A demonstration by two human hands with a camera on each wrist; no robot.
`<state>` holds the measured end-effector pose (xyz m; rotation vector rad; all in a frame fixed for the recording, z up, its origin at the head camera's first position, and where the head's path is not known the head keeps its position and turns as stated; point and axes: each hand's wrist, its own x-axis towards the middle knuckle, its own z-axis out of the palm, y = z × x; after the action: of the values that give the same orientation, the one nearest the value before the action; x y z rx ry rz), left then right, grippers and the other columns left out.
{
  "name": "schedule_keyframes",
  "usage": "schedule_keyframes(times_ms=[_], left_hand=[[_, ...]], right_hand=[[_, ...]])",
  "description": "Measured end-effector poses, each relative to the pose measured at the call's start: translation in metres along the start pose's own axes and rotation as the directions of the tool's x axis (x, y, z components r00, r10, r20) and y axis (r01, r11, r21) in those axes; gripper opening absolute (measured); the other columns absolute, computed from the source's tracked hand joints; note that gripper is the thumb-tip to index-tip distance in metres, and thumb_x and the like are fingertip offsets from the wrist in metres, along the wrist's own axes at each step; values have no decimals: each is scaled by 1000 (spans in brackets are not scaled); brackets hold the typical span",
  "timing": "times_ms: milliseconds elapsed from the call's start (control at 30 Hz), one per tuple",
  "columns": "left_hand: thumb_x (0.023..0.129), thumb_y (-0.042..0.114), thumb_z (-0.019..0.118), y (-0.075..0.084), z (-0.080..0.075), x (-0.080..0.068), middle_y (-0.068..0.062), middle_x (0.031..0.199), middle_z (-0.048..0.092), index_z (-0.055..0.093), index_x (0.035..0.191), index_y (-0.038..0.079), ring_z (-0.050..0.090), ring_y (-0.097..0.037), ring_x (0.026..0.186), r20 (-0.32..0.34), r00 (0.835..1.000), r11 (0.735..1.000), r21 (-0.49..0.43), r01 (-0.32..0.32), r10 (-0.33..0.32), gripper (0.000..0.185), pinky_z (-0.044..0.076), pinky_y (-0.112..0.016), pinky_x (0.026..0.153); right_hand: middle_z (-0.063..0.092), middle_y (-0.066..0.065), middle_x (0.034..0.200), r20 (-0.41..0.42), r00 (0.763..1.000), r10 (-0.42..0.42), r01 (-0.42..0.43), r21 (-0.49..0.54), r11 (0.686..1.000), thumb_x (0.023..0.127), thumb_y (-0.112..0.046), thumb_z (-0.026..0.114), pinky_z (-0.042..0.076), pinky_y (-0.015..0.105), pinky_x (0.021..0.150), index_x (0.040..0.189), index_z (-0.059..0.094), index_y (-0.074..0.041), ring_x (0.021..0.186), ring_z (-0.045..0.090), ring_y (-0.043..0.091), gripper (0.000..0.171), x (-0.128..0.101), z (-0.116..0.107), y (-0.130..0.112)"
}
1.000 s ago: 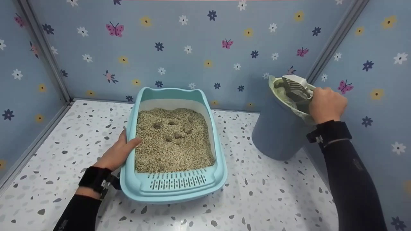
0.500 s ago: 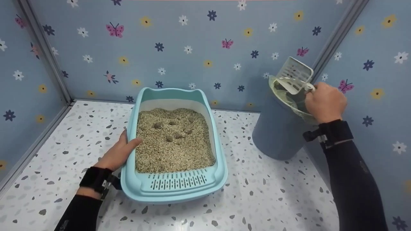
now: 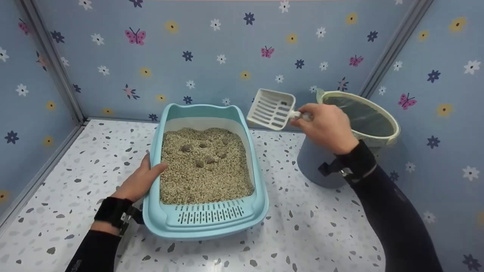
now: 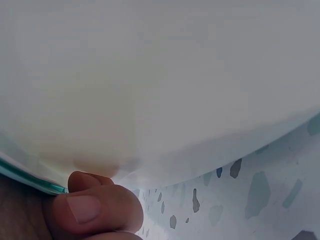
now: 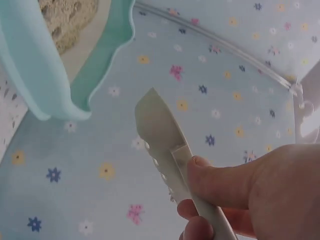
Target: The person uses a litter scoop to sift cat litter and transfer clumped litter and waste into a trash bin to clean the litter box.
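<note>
A light-blue litter box (image 3: 262,189) with tan granular litter (image 3: 204,181) stands on the speckled surface; several darker clumps lie in the litter. My left hand (image 3: 141,179) grips the box's left rim, thumb over the edge. Curled fingers (image 4: 100,207) show against the pale outer wall in the left wrist view. With my right hand (image 3: 327,124) I hold a white slotted litter scoop (image 3: 271,109) by its handle, in the air between box and bin. The right wrist view shows the scoop (image 5: 160,125) edge-on, thumb along the handle. A small dark bit shows on the scoop.
A blue-grey bin (image 3: 315,162) lined with a pale bag (image 3: 363,113) stands right, partly behind my right hand. Flowered wall panels (image 3: 227,49) close off the back and both sides. Speckled surface (image 3: 302,234) lies in front of the bin.
The scoop has come up out of the bin's mouth, turned over, and moved left toward the litter box with my right hand. My left hand has stayed on the rim.
</note>
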<state>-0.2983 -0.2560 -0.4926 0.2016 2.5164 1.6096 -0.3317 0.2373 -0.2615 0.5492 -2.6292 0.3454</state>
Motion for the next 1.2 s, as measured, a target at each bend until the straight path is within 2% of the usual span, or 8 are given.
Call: schedule_keyframes(times_ms=[300,400,500,633,733,800,1000,1200], left_hand=[[111,73,45,-1,-1,0,-39,178,12,-20,177,17,31,-60,157,-11,1000,1000,4,0,0,109,26,-76,127],[111,73,45,-3,-1,2,-39,178,13,-19,177,17,30,-60,158,-9,1000,1000,4,10,-10,108,25,-76,127],[111,73,45,-4,-1,2,-39,177,14,-18,178,16,31,-60,157,-6,1000,1000,1,18,-18,108,25,-75,127],[111,73,45,-2,0,2,-39,177,14,-18,178,15,31,-61,157,-5,1000,1000,3,15,-15,108,25,-76,127],[111,73,45,-1,0,2,-40,176,16,-17,178,14,36,-61,155,-6,1000,1000,5,6,-6,108,28,-76,126],[111,73,45,0,0,0,-41,175,18,-17,178,13,40,-62,152,-8,1000,1000,11,2,-2,109,30,-76,125],[111,73,44,1,0,-1,-40,177,12,-20,177,13,33,-60,157,-11,1000,1000,21,-6,6,109,29,-75,126],[110,75,44,2,1,-1,-40,178,11,-20,176,13,30,-59,159,-9,1000,1000,20,10,-10,112,25,-75,127]], right_hand=[[79,2,84,196,975,-107,137,-150,979,99,-48,85,57,50,59,106,89,-17,68,69,25,33,20,48,-64],[70,0,71,241,956,-169,223,-220,949,100,-46,84,50,46,51,98,88,-17,61,62,22,29,30,65,-74],[50,-3,59,286,934,-213,301,-315,900,100,-43,83,38,41,45,77,76,-15,54,48,19,38,39,78,-79],[31,-5,58,394,879,-267,439,-454,776,102,-45,80,33,38,47,62,46,-19,53,34,16,59,52,88,-85],[32,-5,60,467,827,-313,545,-534,646,105,-41,77,34,36,52,62,40,-20,56,31,16,61,59,95,-90],[35,-3,62,499,806,-318,584,-587,561,110,-31,71,34,37,59,64,40,-20,59,31,17,56,62,101,-95],[50,-2,80,568,805,-171,587,-724,362,120,-22,48,31,42,83,77,52,-20,77,36,20,43,65,122,-126],[46,0,92,614,788,-45,610,-771,183,122,-20,42,20,51,92,90,50,-23,93,36,26,33,64,150,-145]])
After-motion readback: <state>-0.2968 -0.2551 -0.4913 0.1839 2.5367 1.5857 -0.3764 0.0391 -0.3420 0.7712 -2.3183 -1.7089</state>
